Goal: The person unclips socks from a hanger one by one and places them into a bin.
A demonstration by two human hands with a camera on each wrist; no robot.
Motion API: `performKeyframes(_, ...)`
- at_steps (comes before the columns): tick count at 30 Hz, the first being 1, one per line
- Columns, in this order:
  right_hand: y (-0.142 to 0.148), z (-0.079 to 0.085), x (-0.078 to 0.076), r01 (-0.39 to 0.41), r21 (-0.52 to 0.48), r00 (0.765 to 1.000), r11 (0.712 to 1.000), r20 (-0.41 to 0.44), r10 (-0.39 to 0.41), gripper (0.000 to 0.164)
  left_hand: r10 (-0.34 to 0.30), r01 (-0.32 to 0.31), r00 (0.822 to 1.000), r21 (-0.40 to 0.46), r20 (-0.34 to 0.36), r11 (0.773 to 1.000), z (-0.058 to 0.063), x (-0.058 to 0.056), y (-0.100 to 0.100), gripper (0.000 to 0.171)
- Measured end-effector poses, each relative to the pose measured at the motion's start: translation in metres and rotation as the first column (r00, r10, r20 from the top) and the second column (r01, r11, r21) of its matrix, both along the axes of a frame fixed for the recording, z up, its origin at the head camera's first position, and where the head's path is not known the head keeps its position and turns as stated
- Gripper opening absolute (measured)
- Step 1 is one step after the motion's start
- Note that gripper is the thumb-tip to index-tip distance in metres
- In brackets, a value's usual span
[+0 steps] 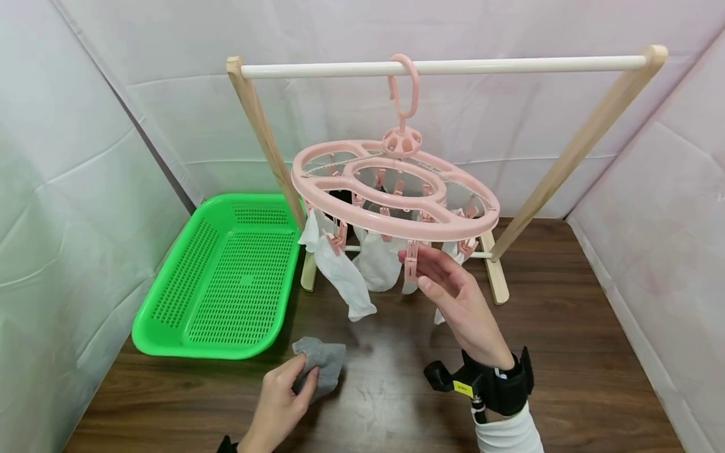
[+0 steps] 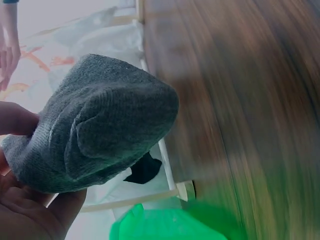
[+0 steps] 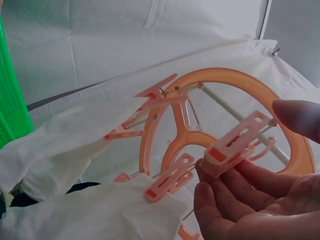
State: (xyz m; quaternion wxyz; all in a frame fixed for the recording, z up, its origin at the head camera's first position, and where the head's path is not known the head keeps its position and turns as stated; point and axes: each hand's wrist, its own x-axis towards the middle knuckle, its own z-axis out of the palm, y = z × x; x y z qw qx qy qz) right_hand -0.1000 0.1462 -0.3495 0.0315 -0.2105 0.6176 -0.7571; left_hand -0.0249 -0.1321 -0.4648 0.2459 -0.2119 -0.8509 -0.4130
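A green plastic basket [image 1: 195, 345] sits at the left of the head view, its sides and floor perforated, its corners rounded. At its upper right corner it lines up with the left wooden upright [image 1: 262, 135] of a stand; whether they touch is unclear. The right wooden upright [image 1: 578, 151] slants from the upper right down toward the centre. A white rail [image 1: 527, 65] joins their tops, and pale wooden feet [image 1: 496, 280] rest on the dark brown, wood-grained worktop [image 1: 589, 352], which shines at lower centre. Creased white sheeting [image 1: 187, 38] lines the back and both sides, with a dark slit [image 1: 148, 141] slanting down at upper left.
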Motion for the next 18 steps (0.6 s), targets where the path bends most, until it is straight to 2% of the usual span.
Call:
performKeyframes(4,0.002,-0.004,0.0,-0.01,0.058,1.0,0.998,0.023,0.009,0.048,-0.011,0.011,1.0,-0.04,-0.006,0.999,0.005,-0.002,-0.01,0.042)
performKeyframes(11,0.003,-0.021,0.002,-0.038,0.121,0.998,0.992,0.059,0.031,0.047,-0.03,0.018,0.996,-0.127,-0.087,0.992,0.018,-0.011,-0.027,0.039)
performKeyframes(18,0.004,-0.041,0.008,-0.051,0.194,0.993,0.98,0.117,0.029,0.045,-0.037,0.024,0.997,-0.191,-0.067,0.981,0.031,-0.012,-0.042,0.04)
